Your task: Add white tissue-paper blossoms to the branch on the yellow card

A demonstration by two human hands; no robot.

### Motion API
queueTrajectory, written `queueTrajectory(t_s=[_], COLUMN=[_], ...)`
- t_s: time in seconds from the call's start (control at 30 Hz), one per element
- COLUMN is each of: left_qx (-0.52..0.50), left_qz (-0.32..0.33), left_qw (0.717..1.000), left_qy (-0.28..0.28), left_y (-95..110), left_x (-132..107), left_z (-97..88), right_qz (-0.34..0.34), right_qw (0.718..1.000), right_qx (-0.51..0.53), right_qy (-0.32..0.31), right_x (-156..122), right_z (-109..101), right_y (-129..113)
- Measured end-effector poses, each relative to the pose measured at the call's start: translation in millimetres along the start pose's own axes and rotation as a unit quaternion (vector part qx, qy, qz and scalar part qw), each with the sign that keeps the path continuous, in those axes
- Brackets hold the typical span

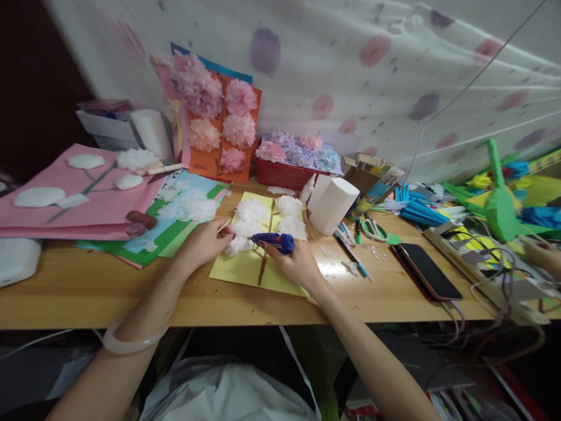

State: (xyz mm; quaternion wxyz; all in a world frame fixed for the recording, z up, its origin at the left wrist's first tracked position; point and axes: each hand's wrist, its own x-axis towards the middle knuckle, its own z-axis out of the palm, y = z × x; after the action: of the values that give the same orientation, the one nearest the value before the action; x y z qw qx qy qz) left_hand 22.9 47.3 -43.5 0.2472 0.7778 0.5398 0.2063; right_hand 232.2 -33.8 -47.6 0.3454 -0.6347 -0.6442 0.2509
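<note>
A blue glue gun (280,242) is gripped in my right hand (298,266), its nozzle pointing left at a white tissue-paper flower (239,244). My left hand (205,241) pinches a thin wooden stick (224,225) at the left side of that flower. Under both lies a sheet of yellow paper (234,275) with a brown stem line drawn down it. Several white tissue flowers (290,205) sit on its upper part. Whether the nozzle touches the tissue, I cannot tell.
Left are pink sheets (105,219) with white paper shapes and green paper (144,248). Behind stand a red basket (280,175) of tissue flowers and a paper roll (333,204). Scissors (374,229), a phone (429,271), tangled cables (504,263) and another person's hand (543,254) are right.
</note>
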Motion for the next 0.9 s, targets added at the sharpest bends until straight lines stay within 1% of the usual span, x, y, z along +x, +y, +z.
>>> queueTrajectory(t_s=[0.17,0.3,0.47,0.6,0.77,0.9], left_qx=[0.001,0.001,-0.002,-0.004,-0.004,-0.007], left_qz=[0.000,0.003,0.007,0.015,0.018,0.019], left_qw=[1.000,1.000,1.000,1.000,1.000,1.000], left_qy=[0.001,0.002,0.001,0.000,-0.002,-0.003], left_y=[-1.2,-1.4,-2.6,-4.8,-4.0,-3.4], left_x=[-0.4,-1.2,-0.2,0.5,-1.7,-2.1], left_z=[-0.1,0.3,1.6,2.9,1.8,1.4], right_qz=[0.004,-0.007,-0.003,0.003,-0.006,0.011], right_qw=[1.000,1.000,0.999,0.999,0.997,0.999], right_qx=[-0.003,-0.016,-0.032,-0.044,-0.068,-0.049], right_qy=[-0.001,0.006,0.004,0.005,0.031,0.015], right_x=[1.8,-1.0,-5.2,-2.8,1.5,-0.9], right_z=[2.8,-1.5,-6.7,-3.3,2.1,3.2], right_y=[-4.2,-3.2,-1.5,-5.4,-8.3,-8.8])
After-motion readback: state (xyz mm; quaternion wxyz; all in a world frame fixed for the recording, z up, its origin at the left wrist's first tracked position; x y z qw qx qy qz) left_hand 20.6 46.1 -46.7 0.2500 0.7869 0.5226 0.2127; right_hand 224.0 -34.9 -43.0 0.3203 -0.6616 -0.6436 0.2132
